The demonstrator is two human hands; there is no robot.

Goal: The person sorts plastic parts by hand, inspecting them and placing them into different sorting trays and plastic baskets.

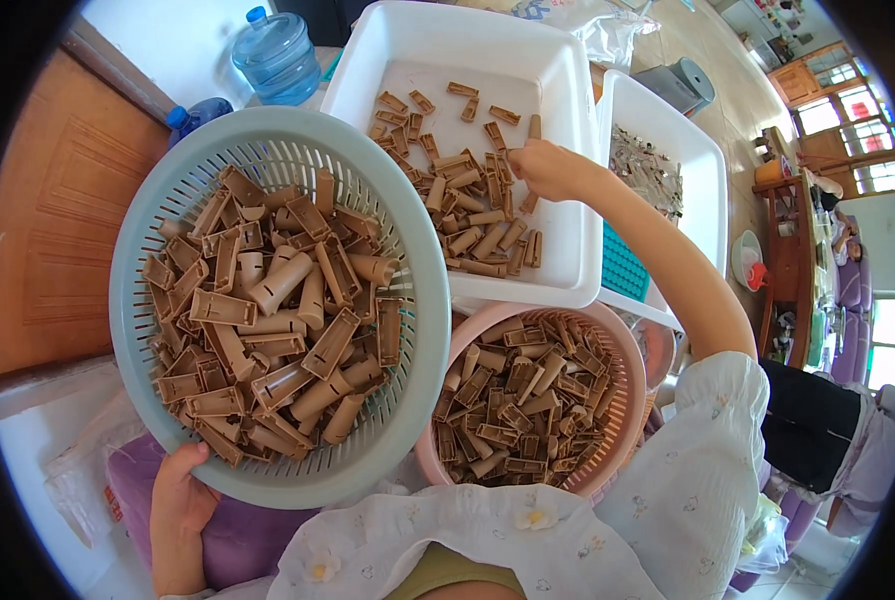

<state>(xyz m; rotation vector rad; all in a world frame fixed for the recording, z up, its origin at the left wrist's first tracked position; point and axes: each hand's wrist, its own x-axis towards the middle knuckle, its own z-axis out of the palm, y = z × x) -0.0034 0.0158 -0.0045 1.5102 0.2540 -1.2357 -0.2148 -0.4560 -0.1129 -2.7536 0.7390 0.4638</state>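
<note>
Now my left hand (180, 495) grips the grey-green basket (138, 240) heaped with tan ribbed plastic pieces (278, 310); my right hand (548, 168) pinches one piece in the far white tray (568, 90).

Pale blue-green slotted basket (268, 150), tan-brown plastic pieces (278, 320) inside. Pink basket (623, 350), same brown load. White tray (558, 80). Translucent blue water jug (278, 55). White sleeve (708, 450), tiny floral print. Purple cushion (238, 540).

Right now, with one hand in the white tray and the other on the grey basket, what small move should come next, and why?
Probably close the right hand on the brown plastic pieces under its fingers in the white tray. It already rests on that pile, while the left hand only grips the rim of the full grey basket.
</note>
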